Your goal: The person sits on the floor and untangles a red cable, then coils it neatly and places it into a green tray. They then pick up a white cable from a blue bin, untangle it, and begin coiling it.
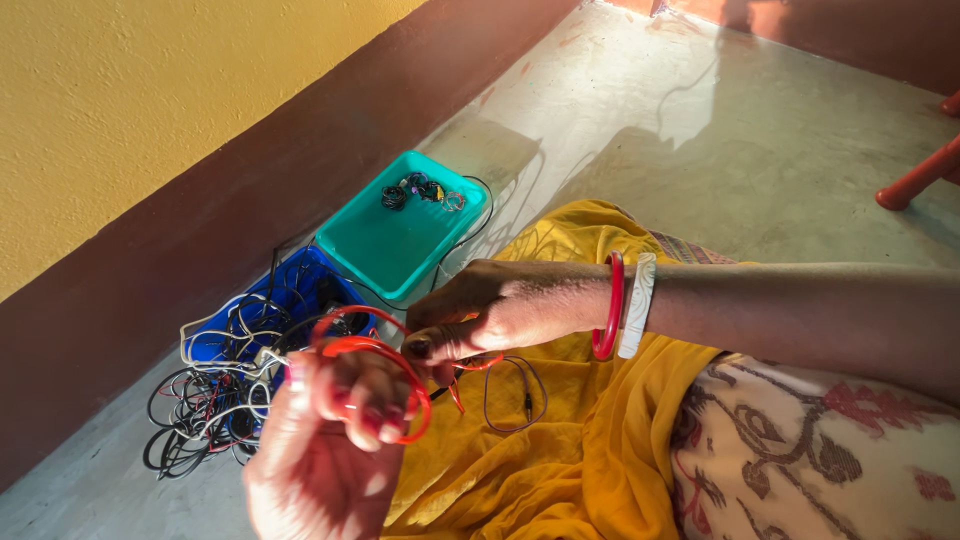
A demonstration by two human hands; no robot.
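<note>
Grey floor lies under us. Our left hand (pixel 320 440) grips the thin red cable loop (pixel 375 372); our right hand (pixel 490 315) pinches its end. We think a loose pinch could let it uncoil.

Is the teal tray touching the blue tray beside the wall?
Touching. In the head view, the teal tray near corner overlaps the rim of the blue tray, with no floor visible between them.

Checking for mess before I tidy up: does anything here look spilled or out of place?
Yes: tangled cables overflow the blue tray onto the floor, while the teal tray holds only a few small coils in one corner.
</note>
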